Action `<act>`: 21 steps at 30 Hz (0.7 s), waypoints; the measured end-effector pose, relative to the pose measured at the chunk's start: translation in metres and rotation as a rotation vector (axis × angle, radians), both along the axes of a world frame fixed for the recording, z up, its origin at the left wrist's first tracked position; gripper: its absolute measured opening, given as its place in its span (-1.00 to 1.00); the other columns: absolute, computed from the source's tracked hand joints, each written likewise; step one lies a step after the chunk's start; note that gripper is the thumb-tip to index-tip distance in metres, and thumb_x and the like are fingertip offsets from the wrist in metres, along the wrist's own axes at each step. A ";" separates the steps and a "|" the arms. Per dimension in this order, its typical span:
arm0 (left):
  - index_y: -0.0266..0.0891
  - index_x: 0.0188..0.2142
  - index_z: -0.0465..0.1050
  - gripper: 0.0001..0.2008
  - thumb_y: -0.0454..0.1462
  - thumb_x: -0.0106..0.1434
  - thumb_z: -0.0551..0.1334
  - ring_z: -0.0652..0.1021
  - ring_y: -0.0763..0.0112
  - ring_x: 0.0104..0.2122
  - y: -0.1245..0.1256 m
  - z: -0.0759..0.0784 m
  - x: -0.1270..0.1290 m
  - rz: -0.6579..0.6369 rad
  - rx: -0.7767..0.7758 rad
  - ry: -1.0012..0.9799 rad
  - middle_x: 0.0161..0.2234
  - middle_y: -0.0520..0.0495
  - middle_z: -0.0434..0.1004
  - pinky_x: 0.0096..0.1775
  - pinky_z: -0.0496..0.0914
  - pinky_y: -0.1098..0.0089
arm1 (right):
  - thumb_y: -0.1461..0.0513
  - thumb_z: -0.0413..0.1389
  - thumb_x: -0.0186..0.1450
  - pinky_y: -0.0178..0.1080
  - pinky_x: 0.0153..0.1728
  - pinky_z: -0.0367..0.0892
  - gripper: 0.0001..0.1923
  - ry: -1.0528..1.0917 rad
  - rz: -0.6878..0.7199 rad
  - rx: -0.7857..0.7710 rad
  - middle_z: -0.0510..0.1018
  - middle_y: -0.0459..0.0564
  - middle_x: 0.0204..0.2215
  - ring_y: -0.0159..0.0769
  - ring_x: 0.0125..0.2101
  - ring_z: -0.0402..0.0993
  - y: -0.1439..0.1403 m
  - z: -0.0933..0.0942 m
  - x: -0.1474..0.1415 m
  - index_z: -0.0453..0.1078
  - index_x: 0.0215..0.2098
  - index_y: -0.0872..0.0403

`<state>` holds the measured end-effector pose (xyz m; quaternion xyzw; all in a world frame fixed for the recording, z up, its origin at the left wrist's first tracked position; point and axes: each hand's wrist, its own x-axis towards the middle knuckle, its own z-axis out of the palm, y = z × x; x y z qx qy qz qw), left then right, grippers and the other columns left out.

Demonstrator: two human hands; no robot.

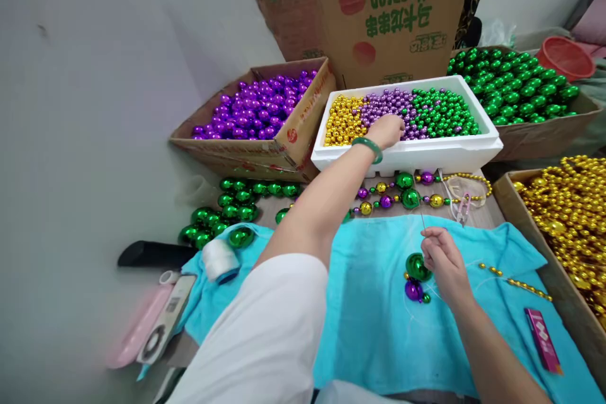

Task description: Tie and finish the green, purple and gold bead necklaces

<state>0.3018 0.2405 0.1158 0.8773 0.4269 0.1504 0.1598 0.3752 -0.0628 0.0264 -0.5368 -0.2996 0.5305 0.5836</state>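
My left hand (pixel 387 131), with a green bangle on its wrist, reaches into the white foam tray (pixel 440 153) and rests on the small purple beads (pixel 391 104) between the gold and green ones. My right hand (pixel 442 260) pinches a thin needle with thread above the turquoise cloth (pixel 374 322). A partly strung strand (pixel 416 278) hangs from it, with a large green bead, a purple bead and small ones. Whether the left fingers hold a bead is hidden.
Cardboard boxes hold large purple beads (pixel 258 107), large green beads (pixel 514 85) and gold strands (pixel 570 214). Finished strands (pixel 402 196), loose green beads (pixel 227 211), small scissors (pixel 463 207), a white thread spool (pixel 218 259) and a pink packet (pixel 542 339) lie around the cloth.
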 end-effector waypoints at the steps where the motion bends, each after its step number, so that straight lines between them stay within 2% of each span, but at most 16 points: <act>1: -0.36 -0.40 0.59 -0.83 -0.50 0.07 0.22 0.51 0.17 -0.19 0.004 -0.004 0.011 0.016 -0.014 0.033 -0.36 -0.24 0.56 0.00 0.30 0.15 | 0.06 0.14 0.21 -0.40 -0.67 0.03 -0.69 0.003 0.006 0.017 0.28 -0.21 -0.61 -0.50 -0.66 0.10 -0.002 0.000 0.003 0.31 -0.18 0.07; 3: -0.39 -0.41 0.57 -0.79 -0.56 0.02 0.19 0.50 0.15 -0.17 0.012 -0.009 0.025 0.048 -0.045 0.063 -0.37 -0.23 0.54 0.01 0.30 0.12 | 0.07 0.13 0.23 -0.38 -0.64 0.12 -0.68 0.012 0.028 0.047 0.39 -0.16 -0.57 -0.48 -0.65 0.18 -0.005 0.000 0.010 0.32 -0.13 0.08; 6: -0.42 -0.42 0.53 -0.78 -0.61 0.01 0.15 0.49 0.14 -0.13 0.017 -0.007 0.030 0.090 -0.089 0.033 -0.33 -0.23 0.51 0.04 0.27 0.08 | 0.10 0.16 0.23 -0.36 -0.61 0.19 -0.73 0.029 0.023 0.054 0.46 -0.10 -0.53 -0.48 -0.63 0.25 -0.008 -0.004 0.019 0.37 -0.19 0.10; 9: -0.41 -0.31 0.50 -0.75 -0.60 0.05 0.15 0.46 0.19 -0.07 0.004 0.003 0.020 0.139 -0.098 -0.186 -0.23 -0.23 0.50 0.08 0.25 0.13 | 0.13 0.18 0.23 -0.39 -0.64 0.12 -0.79 0.040 -0.056 0.051 0.39 -0.14 -0.58 -0.50 -0.65 0.20 -0.010 -0.007 0.023 0.40 -0.25 0.09; 11: -0.35 -0.20 0.47 -0.74 -0.54 0.13 0.17 0.47 0.30 -0.10 -0.023 0.007 0.007 0.160 -0.167 -0.432 -0.17 -0.18 0.50 0.03 0.31 0.24 | 0.14 0.18 0.23 -0.40 -0.65 0.10 -0.82 0.017 -0.110 0.061 0.33 -0.16 -0.61 -0.49 -0.62 0.20 -0.014 -0.007 0.024 0.41 -0.26 0.08; 12: -0.32 -0.16 0.45 -0.76 -0.50 0.18 0.18 0.49 0.36 -0.15 -0.042 0.007 -0.002 0.165 -0.253 -0.556 -0.17 -0.15 0.50 -0.04 0.35 0.30 | 0.14 0.18 0.23 -0.40 -0.64 0.11 -0.82 -0.003 -0.126 0.068 0.32 -0.16 -0.62 -0.48 -0.61 0.20 -0.016 -0.007 0.024 0.42 -0.27 0.08; 15: -0.26 -0.15 0.42 -0.85 -0.30 0.29 0.17 0.53 0.49 -0.34 -0.105 -0.002 -0.031 0.154 -0.712 -0.893 -0.24 -0.09 0.53 -0.29 0.40 0.44 | 0.13 0.17 0.24 -0.38 -0.59 0.17 -0.81 -0.074 -0.134 0.061 0.34 -0.14 -0.60 -0.45 -0.57 0.23 -0.023 -0.007 0.023 0.45 -0.27 0.08; 17: -0.25 -0.17 0.44 -0.84 -0.25 0.28 0.20 0.55 0.52 -0.39 -0.142 -0.015 -0.051 0.178 -0.989 -1.070 -0.28 -0.07 0.54 -0.37 0.39 0.50 | 0.12 0.17 0.24 -0.37 -0.57 0.19 -0.80 -0.130 -0.121 0.047 0.38 -0.11 -0.58 -0.44 -0.56 0.25 -0.027 -0.009 0.021 0.47 -0.26 0.08; 19: -0.26 -0.18 0.47 -0.83 -0.24 0.26 0.24 0.56 0.52 -0.42 -0.167 -0.027 -0.066 0.228 -1.128 -1.185 -0.32 -0.06 0.56 -0.40 0.39 0.52 | 0.11 0.17 0.24 -0.36 -0.57 0.19 -0.80 -0.199 -0.108 0.052 0.40 -0.10 -0.57 -0.44 -0.56 0.25 -0.030 -0.011 0.019 0.48 -0.27 0.08; 21: -0.26 -0.18 0.49 -0.81 -0.23 0.24 0.26 0.57 0.52 -0.43 -0.180 -0.035 -0.075 0.283 -1.175 -1.263 -0.34 -0.05 0.57 -0.41 0.41 0.53 | 0.12 0.16 0.25 -0.36 -0.58 0.19 -0.80 -0.274 -0.096 0.069 0.41 -0.10 -0.59 -0.43 -0.57 0.26 -0.033 -0.013 0.018 0.50 -0.28 0.08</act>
